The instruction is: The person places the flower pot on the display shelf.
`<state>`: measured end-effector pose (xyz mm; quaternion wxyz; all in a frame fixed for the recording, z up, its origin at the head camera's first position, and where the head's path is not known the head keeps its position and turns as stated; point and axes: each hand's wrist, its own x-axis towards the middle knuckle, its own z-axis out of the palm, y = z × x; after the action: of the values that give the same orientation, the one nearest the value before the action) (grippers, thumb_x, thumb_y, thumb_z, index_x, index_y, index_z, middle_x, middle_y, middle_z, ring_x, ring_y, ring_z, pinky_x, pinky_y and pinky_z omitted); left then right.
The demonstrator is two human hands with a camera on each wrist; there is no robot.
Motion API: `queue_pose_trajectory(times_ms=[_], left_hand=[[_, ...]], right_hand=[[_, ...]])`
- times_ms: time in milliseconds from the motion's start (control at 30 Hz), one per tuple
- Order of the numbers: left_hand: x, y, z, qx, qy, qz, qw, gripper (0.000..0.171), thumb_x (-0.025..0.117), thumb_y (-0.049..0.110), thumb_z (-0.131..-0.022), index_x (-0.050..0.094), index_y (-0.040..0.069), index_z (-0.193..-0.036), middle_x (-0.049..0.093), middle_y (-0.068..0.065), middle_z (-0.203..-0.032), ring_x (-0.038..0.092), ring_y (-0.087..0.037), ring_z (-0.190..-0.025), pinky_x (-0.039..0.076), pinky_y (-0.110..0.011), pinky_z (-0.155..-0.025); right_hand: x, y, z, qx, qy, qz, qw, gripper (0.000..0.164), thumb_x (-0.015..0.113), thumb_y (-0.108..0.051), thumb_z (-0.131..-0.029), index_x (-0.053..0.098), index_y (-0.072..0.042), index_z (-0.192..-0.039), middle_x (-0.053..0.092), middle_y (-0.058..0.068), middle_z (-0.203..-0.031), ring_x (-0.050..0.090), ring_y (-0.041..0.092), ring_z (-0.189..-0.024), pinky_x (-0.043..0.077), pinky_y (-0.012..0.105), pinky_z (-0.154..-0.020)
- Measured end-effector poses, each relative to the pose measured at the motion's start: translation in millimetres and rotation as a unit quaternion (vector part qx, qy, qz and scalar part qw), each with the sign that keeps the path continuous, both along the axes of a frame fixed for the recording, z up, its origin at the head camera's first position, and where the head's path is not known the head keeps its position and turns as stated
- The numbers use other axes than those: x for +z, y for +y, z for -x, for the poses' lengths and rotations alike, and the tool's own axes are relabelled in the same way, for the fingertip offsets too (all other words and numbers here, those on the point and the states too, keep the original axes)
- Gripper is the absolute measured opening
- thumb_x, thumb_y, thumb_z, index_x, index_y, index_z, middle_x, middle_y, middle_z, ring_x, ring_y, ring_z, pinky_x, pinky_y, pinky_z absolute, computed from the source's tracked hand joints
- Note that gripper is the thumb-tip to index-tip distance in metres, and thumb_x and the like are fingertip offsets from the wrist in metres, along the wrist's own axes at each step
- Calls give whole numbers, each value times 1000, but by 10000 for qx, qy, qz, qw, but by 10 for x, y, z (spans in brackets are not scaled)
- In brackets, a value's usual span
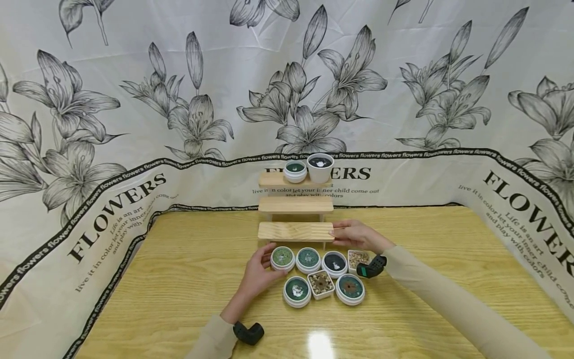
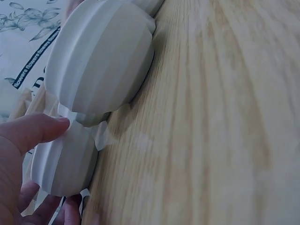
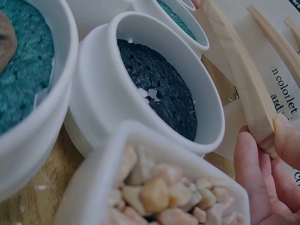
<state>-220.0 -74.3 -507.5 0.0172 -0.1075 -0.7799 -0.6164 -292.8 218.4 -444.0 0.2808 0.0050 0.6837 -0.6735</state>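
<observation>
My left hand [image 1: 259,269] grips a round white pot [image 1: 283,258] with a light green fill, thumb on its near side and fingers around the left. In the left wrist view, the ribbed wall of that pot [image 2: 65,164] shows between thumb and fingers. With thumb and fingers my right hand [image 1: 358,236] pinches the right end of the lowest board on a three-tier wooden stand [image 1: 296,231]. The right wrist view shows this board [image 3: 248,84] between the thumb and fingers. Close below the right hand lies a square pot of pinkish pebbles [image 3: 173,197].
More white pots stand before the stand: green [image 1: 308,260], dark [image 1: 335,264], another green [image 1: 297,291], square pebble-filled [image 1: 321,284] and blue-green with a brown middle [image 1: 351,289]. Two pots [image 1: 320,169] sit on the top tier. A flower-printed cloth [image 1: 202,179] hangs behind.
</observation>
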Motion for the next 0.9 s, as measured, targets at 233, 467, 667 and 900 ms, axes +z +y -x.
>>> queue_pose_trajectory(times_ms=[233,467,667,900], left_hand=[[-21,21,1,134,19,147,9998,75,85,6,-67,50,-3,-133,57,-21,-128,59,-34,-112,52,-36,-95],[8,58,-8,194,-14,96,9998,71,83,1,-68,50,-6,-131,58,-23,-123,59,-35,-111,52,-39,-93],[301,90,-142,146,-189,168,9996,65,79,-4,-70,50,-14,-127,58,-29,-118,58,-40,-109,52,-45,-93],[20,52,-25,293,-9,314,9991,67,84,7,-68,54,-6,-127,62,-20,-114,61,-26,-102,54,-23,-84]], right_hand=[[-10,-4,4,28,-8,55,10000,61,48,0,-97,14,16,-146,58,5,-98,64,5,-81,57,20,-82],[11,8,-12,25,-64,124,9999,62,47,0,-97,13,16,-146,59,3,-96,64,5,-80,56,19,-81],[5,8,-13,-24,-81,94,9999,61,47,0,-97,14,16,-146,59,3,-95,64,5,-79,57,18,-80],[12,2,-12,-53,-94,115,9999,62,48,0,-97,13,16,-146,58,3,-95,64,5,-79,57,19,-81]])
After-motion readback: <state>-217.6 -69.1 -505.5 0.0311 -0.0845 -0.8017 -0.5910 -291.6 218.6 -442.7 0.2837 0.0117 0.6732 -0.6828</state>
